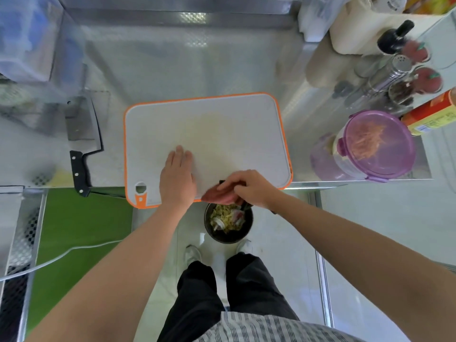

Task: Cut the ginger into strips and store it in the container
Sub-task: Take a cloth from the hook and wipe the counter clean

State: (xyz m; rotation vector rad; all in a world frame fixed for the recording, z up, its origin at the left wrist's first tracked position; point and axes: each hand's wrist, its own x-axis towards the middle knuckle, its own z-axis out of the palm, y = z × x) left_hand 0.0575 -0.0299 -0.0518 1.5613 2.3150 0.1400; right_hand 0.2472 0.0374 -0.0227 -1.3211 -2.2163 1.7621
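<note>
Board (pixel 222 124) bears flat left fingers (pixel 179 156); right fingers (pixel 232 182) grip cloth (pixel 217 195).

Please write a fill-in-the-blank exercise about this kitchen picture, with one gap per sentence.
The left hand lies flat on the ___.
The right hand grips a ___.
The cleaver lies to the ___ of both hands.
The container has a ___ lid.
Missing words: board; cloth; left; purple.
</note>
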